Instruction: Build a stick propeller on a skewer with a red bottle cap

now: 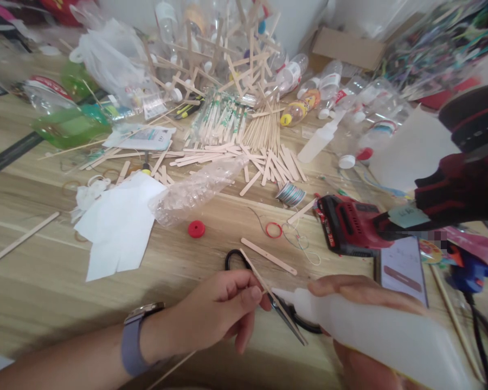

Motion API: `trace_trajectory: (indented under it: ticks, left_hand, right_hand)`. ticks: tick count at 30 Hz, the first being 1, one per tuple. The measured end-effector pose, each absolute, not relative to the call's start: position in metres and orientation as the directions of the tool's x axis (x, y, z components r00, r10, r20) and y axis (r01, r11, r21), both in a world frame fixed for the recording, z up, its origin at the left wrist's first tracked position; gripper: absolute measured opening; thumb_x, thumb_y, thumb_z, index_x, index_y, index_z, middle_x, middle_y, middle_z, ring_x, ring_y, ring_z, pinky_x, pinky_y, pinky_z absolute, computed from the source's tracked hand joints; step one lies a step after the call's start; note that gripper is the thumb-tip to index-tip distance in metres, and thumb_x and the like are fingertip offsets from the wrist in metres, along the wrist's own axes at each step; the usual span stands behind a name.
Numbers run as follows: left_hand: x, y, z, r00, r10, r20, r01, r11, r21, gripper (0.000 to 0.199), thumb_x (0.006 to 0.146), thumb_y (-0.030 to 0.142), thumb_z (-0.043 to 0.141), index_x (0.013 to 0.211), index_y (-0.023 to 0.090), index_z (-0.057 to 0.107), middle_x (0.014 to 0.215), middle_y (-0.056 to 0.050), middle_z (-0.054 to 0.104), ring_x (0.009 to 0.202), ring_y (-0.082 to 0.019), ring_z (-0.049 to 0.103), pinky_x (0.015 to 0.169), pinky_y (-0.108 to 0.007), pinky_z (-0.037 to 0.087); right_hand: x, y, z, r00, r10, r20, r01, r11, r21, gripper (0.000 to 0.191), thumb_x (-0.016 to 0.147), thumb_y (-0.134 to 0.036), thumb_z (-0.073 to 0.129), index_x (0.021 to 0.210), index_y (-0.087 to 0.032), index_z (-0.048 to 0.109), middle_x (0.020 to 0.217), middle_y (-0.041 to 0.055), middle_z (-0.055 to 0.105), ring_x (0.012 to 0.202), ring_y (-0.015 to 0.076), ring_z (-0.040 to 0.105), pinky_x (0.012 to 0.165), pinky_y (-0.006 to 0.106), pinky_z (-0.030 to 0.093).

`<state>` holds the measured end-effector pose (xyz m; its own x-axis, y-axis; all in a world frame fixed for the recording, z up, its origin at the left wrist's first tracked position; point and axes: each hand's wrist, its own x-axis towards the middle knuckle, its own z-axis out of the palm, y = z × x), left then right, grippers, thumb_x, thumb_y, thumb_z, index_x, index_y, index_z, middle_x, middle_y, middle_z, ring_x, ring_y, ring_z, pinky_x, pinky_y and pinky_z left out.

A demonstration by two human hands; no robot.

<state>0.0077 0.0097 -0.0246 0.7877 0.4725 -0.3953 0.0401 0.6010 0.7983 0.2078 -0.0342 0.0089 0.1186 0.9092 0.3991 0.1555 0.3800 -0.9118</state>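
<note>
My left hand pinches a thin wooden stick between thumb and fingers. In my right hand lies a white squeeze bottle, tipped sideways with its nozzle pointing left. The nozzle tip is at the stick, close by my left fingertips; whether any liquid comes out cannot be made out. Beneath both hands, scissors with black handles rest on the table, partly hidden. A flat craft stick with small holes near its ends lies just beyond.
A red cordless power tool and a phone are on the right. Ahead lie a clear plastic bottle, a red cap, a thread spool and loose craft sticks. White paper lies left.
</note>
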Motion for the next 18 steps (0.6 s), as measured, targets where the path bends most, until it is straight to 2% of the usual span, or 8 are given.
trace_trajectory:
  ticks: [4,7,9,13,18]
  left_hand:
    - [0.0085,0.0109,-0.0247,0.787,0.473,-0.396,0.043,0.598,0.801,0.045,0.09,0.061,0.045,0.091,0.017,0.054,0.046,0.007,0.05,0.038,-0.006,0.035,0.041,-0.019,0.022]
    - [0.0088,0.0114,-0.0251,0.789,0.471,-0.395,0.042,0.6,0.799,0.045,0.09,0.061,0.045,0.09,0.017,0.054,0.046,0.007,0.05,0.039,-0.006,0.036,0.042,-0.019,0.022]
    - [0.0087,0.0112,-0.025,0.791,0.467,-0.396,0.046,0.6,0.799,0.046,0.09,0.062,0.044,0.09,0.017,0.054,0.046,0.008,0.05,0.039,-0.006,0.035,0.041,-0.019,0.022]
    - [0.0079,0.0109,-0.0228,0.787,0.469,-0.402,0.065,0.584,0.809,0.047,0.089,0.063,0.044,0.09,0.017,0.054,0.047,0.007,0.05,0.039,-0.006,0.035,0.041,-0.019,0.022]
    - [0.0081,0.0117,-0.0194,0.781,0.472,-0.41,0.09,0.563,0.821,0.051,0.087,0.067,0.043,0.09,0.016,0.054,0.046,0.008,0.049,0.039,-0.007,0.034,0.041,-0.019,0.023]
  right_hand:
    - [0.2064,-0.0337,0.0145,0.123,0.913,0.389,0.187,0.364,-0.912,0.037,0.071,-0.056,0.074,0.094,-0.027,0.071,0.085,0.0017,0.076,0.073,0.0197,0.072,0.064,0.025,0.06]
    - [0.2056,-0.0312,0.0161,0.134,0.898,0.418,0.189,0.391,-0.901,0.03,0.076,-0.051,0.073,0.092,-0.025,0.072,0.082,0.0034,0.076,0.07,0.0207,0.072,0.059,0.026,0.06]
    - [0.2064,-0.031,0.0141,0.123,0.9,0.417,0.182,0.393,-0.901,0.033,0.076,-0.053,0.072,0.094,-0.025,0.071,0.083,0.0047,0.076,0.07,0.0226,0.072,0.057,0.029,0.06]
    - [0.2079,-0.0352,0.0085,0.085,0.908,0.411,0.178,0.392,-0.902,0.041,0.074,-0.057,0.072,0.102,-0.027,0.068,0.088,0.0052,0.076,0.075,0.0248,0.071,0.064,0.034,0.06]
    - [0.2038,-0.0382,0.0071,0.13,0.909,0.396,0.199,0.367,-0.909,0.034,0.079,-0.052,0.07,0.104,-0.03,0.064,0.089,0.003,0.074,0.076,0.0235,0.07,0.069,0.034,0.059]
